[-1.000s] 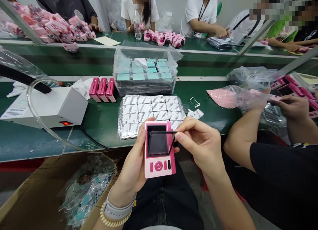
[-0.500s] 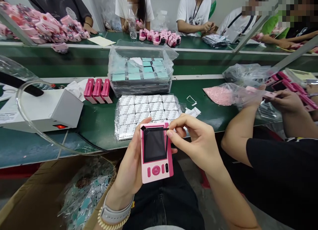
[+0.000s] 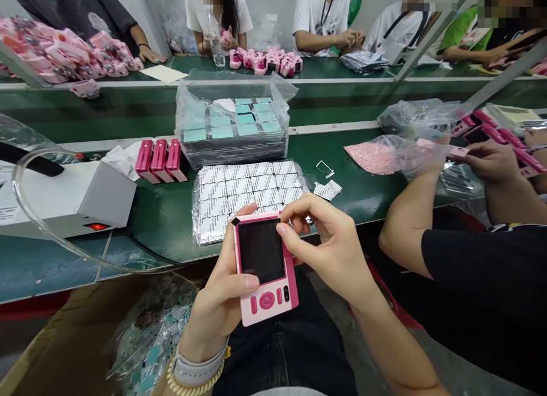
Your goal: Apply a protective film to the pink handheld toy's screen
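Note:
My left hand (image 3: 217,299) holds a pink handheld device (image 3: 250,313) upright, with its thumb on the front below the lower left of the screen. The device has a dark screen (image 3: 260,250), a round button (image 3: 267,299) and darker pink sides. A small black tab (image 3: 235,221) sticks out at the top left corner. My right hand (image 3: 327,242) pinches at the upper right corner of the screen, and what lies between its fingertips is hidden. Just beyond the device, a plastic-wrapped stack of white printed pieces (image 3: 212,199) rests on the green bench (image 3: 325,213).
Three pink devices (image 3: 159,159) stand beside a white machine (image 3: 64,202) with a lit red switch. A bagged stack with teal tops (image 3: 233,137) is behind. A carton of film scraps (image 3: 149,339) stands below left. A co-worker's arm (image 3: 410,219) is at right.
My left thumb has come round onto the device's front. A thin black strip at the right fingertips, visible before along the screen's top, is now hidden. My right hand has shifted slightly left.

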`<state>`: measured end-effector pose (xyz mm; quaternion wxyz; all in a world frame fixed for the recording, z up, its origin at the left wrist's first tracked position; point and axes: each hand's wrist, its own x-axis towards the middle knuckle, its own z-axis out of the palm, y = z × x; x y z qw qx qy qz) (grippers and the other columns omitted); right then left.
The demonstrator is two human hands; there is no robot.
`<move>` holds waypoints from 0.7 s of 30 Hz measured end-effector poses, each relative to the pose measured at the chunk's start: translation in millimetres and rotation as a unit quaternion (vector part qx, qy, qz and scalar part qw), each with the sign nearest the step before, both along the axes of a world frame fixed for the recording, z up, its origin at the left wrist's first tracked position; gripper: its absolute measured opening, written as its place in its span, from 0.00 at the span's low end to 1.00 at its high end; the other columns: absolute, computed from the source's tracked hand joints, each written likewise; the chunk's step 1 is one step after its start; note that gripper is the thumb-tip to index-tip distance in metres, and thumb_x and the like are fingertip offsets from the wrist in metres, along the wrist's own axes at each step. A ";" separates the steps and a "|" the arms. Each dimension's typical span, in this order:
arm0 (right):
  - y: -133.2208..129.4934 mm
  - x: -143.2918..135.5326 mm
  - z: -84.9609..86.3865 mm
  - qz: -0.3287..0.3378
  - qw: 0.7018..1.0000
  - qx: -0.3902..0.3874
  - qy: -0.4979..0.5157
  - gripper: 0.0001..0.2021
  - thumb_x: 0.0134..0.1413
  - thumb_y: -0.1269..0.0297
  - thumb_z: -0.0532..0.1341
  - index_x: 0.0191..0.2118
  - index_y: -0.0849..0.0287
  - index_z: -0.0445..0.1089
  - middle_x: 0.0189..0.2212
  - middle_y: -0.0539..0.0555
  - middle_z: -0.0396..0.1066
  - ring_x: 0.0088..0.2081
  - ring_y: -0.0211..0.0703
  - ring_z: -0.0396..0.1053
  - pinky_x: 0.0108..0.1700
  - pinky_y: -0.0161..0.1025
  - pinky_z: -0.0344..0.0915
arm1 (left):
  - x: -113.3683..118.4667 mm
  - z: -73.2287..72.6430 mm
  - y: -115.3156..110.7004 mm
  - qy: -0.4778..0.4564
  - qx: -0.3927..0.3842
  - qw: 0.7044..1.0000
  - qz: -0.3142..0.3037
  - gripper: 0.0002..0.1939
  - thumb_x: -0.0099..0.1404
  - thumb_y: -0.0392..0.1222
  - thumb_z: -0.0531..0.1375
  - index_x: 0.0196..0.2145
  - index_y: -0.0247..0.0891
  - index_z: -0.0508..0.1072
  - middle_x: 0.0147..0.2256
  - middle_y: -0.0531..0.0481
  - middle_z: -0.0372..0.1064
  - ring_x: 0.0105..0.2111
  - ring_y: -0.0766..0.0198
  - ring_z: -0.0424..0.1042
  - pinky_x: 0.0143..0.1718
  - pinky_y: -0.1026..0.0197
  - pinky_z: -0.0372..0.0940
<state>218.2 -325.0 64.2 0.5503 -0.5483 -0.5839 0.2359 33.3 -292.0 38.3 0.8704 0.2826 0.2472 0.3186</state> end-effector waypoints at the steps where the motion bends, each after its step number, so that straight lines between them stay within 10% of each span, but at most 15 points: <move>1: -0.2 -0.6 -0.5 0.001 1.000 0.001 0.002 0.08 0.65 0.75 0.66 0.39 0.53 0.73 0.33 0.44 0.68 0.35 0.36 0.66 0.39 0.39 0.63 | 0.0 -0.5 0.2 -0.002 0.002 1.000 -0.002 0.51 0.59 0.39 0.71 0.75 0.61 0.58 0.65 0.49 0.75 0.61 0.37 0.78 0.63 0.38 0.75; 21: 0.2 -10.2 -19.7 0.000 0.991 0.035 0.126 0.08 0.66 0.74 0.68 0.43 0.52 0.77 0.33 0.45 0.69 0.34 0.37 0.64 0.38 0.40 0.63 | 0.4 1.7 -2.6 -0.006 0.029 1.000 0.009 0.47 0.60 0.39 0.71 0.73 0.57 0.61 0.67 0.49 0.73 0.66 0.37 0.73 0.65 0.40 0.73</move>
